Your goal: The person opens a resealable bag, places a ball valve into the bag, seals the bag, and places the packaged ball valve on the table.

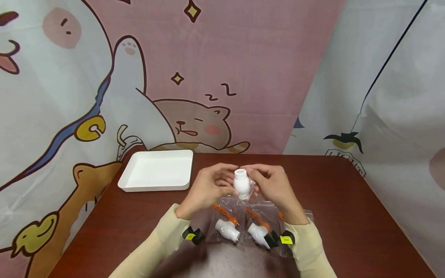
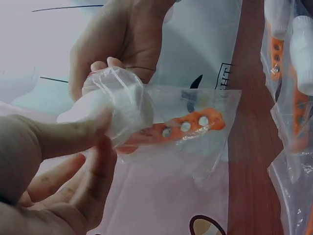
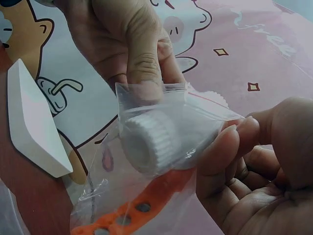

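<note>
A white plastic ball valve (image 1: 242,183) with an orange handle (image 2: 186,126) is held up between both hands over the table. Its handle lies inside a clear zip bag (image 3: 110,193), while one white end shows beyond the film in the left wrist view. My left hand (image 1: 207,188) grips the white body with thumb and fingers. On the other side, my right hand (image 1: 274,187) pinches the bag's edge near its red seal line. Below the hands lie more bagged valves (image 1: 227,230), white with orange handles; one bag is partly hidden by the right wrist.
A shallow white tray (image 1: 156,170) stands at the back left of the brown table (image 1: 340,204). Behind the table's far edge hangs a printed cartoon cloth (image 1: 264,77).
</note>
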Demonstrator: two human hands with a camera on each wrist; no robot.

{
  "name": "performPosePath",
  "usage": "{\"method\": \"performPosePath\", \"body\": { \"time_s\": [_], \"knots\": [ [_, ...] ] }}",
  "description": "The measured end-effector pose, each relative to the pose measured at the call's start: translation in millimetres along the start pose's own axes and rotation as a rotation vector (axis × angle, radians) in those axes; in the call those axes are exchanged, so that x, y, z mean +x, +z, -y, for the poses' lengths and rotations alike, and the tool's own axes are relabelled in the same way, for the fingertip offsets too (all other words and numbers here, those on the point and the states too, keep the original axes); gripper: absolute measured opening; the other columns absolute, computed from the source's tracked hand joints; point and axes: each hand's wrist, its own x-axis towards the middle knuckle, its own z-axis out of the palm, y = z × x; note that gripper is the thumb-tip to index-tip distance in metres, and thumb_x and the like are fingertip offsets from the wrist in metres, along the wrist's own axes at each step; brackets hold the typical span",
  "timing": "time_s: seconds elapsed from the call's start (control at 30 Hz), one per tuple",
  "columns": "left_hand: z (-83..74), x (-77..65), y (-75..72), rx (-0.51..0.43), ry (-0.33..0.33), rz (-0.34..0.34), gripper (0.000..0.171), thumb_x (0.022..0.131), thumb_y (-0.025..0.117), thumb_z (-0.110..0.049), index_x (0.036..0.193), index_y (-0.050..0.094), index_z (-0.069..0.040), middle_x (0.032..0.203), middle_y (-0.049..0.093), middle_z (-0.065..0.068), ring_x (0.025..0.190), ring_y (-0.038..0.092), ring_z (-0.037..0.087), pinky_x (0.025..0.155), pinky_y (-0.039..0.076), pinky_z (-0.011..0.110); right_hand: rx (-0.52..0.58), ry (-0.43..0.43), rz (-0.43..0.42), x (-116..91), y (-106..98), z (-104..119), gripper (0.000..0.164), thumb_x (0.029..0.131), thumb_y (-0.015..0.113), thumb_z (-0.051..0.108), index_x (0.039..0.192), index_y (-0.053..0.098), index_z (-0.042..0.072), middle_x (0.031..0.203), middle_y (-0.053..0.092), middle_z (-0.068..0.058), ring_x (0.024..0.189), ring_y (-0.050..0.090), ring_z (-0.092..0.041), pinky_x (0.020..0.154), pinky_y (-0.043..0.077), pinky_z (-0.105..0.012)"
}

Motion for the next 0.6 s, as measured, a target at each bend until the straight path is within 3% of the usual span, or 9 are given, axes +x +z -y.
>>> {"method": "performPosePath", "body": {
  "time_s": [0.27,0.47,0.6],
  "knots": [
    [-8.5,-2.7,-2.0,0.088,0.04,-0.048,0.046,0.076,0.069,0.01,0.118,0.061,-0.007,0.095,0.068,0.016,0.085,0.065,0.029,0.071,0.054,0.033,0.008,-0.011,0.002,2,1,-2,0.019,0.09,0.063,0.028,0.103,0.071,0.016,0.059,0.054,-0.007,0.046,0.048,-0.015,0.043,0.047,-0.031],
    [9.5,4.5,-4.6,0.13,0.06,-0.095,0.04,0.079,0.064,0.006,0.112,0.065,-0.016,0.092,0.069,0.005,0.079,0.062,0.017,0.065,0.052,0.027,-0.013,-0.041,0.013,2,0,-3,0.019,0.092,0.061,0.025,0.105,0.071,0.015,0.058,0.051,-0.01,0.047,0.048,-0.023,0.044,0.048,-0.035],
    [18.1,8.8,-6.9,0.15,0.089,-0.067,0.041,0.08,0.063,0.003,0.112,0.064,-0.022,0.092,0.067,0.002,0.077,0.061,0.015,0.064,0.051,0.028,-0.017,-0.039,0.046,-2,0,5,0.019,0.093,0.06,0.021,0.106,0.07,0.013,0.056,0.049,-0.009,0.047,0.046,-0.024,0.044,0.046,-0.034]
  ]
}}
